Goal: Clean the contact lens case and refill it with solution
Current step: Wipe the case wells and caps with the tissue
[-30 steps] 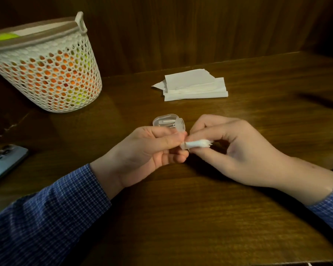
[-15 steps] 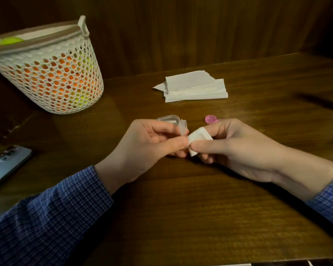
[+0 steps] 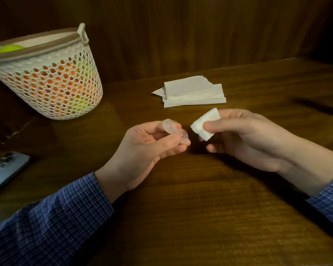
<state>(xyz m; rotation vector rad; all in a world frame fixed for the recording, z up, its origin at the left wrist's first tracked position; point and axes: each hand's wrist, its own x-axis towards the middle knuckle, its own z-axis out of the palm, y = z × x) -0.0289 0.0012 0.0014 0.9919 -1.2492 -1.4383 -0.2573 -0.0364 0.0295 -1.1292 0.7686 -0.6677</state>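
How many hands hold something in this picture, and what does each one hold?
2. The left hand holds the clear lens case above the table. The right hand pinches a folded tissue, apart from the case.

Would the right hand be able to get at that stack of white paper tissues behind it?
Probably yes. The stack of white paper tissues lies just beyond the right hand with bare wooden table between, but that hand already pinches a folded white tissue piece.
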